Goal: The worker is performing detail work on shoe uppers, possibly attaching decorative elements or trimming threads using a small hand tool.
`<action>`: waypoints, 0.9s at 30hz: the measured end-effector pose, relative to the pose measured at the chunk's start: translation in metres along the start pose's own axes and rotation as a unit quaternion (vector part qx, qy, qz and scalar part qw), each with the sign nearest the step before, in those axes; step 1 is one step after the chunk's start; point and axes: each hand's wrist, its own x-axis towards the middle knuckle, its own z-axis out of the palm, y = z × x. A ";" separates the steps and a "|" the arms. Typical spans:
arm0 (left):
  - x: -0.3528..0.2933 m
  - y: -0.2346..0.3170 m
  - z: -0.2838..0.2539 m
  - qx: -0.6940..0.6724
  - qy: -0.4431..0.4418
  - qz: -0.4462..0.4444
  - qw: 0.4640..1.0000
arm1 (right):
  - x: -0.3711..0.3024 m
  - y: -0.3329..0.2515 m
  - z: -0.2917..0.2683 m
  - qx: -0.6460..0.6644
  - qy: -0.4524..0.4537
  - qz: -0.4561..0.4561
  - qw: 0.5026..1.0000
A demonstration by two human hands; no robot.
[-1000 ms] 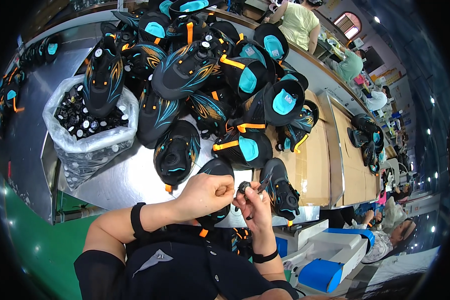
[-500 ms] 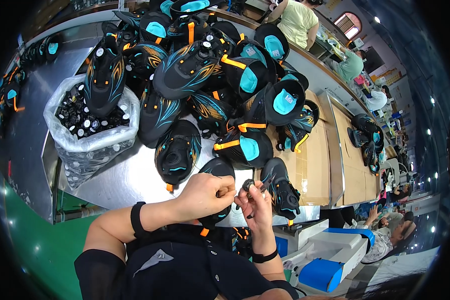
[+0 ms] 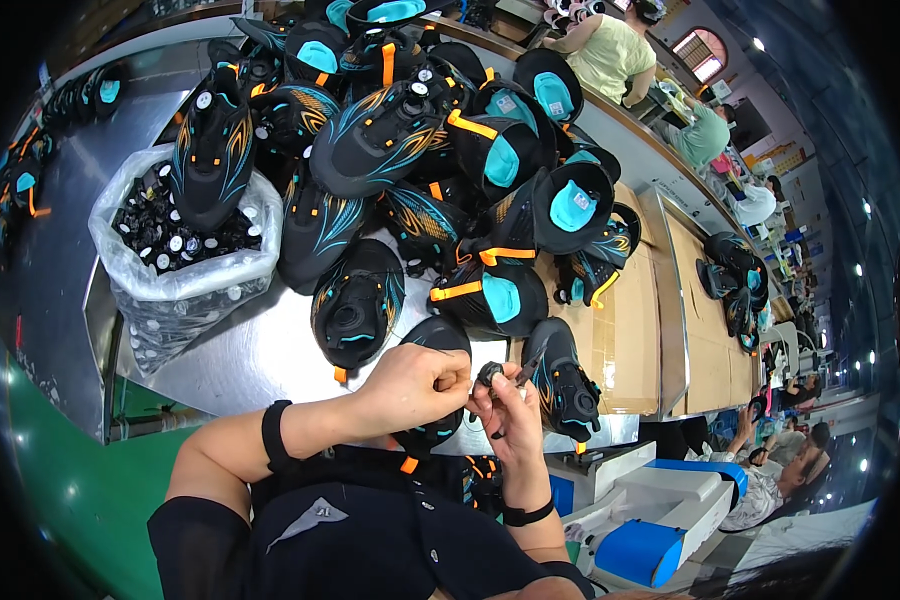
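Over the near edge of the metal table, my left hand (image 3: 420, 385) is closed in a pinch. Whatever its fingertips hold is too small or hidden. Close beside it, my right hand (image 3: 512, 415) grips a small round black dial (image 3: 489, 373) between thumb and fingers. A thin dark pointed piece (image 3: 532, 364) sticks out past the fingers of that hand; its kind is unclear. Partly behind my left hand lies a black shoe upper (image 3: 435, 333). Another black upper (image 3: 562, 385) with an orange tab sits just right of my right hand.
A heap of black uppers (image 3: 370, 140) with turquoise linings covers the far table. At left stands a clear plastic bag (image 3: 180, 290) of black and white dials, an upper resting on it. Cardboard (image 3: 620, 340) lies at right, beside a white and blue machine (image 3: 660, 520). Other people sit beyond.
My right hand has shifted very slightly, and the dial in it has turned and moved a little left. My left hand stays nearly where it was.
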 end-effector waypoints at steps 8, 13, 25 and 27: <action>0.001 -0.010 -0.005 -0.118 -0.085 -0.026 0.989 | -0.007 0.003 0.001 -0.308 0.023 -0.077 0.948; 0.003 -0.016 -0.009 -0.173 -0.121 -0.079 0.974 | -0.006 -0.005 0.007 -0.296 -0.009 -0.111 0.949; 0.013 -0.010 -0.017 -0.238 -0.101 -0.114 0.959 | 0.017 -0.023 0.014 -0.221 -0.134 -0.085 0.962; 0.018 -0.009 -0.017 -0.188 -0.131 -0.109 0.967 | 0.019 -0.020 0.015 -0.291 -0.091 -0.102 0.947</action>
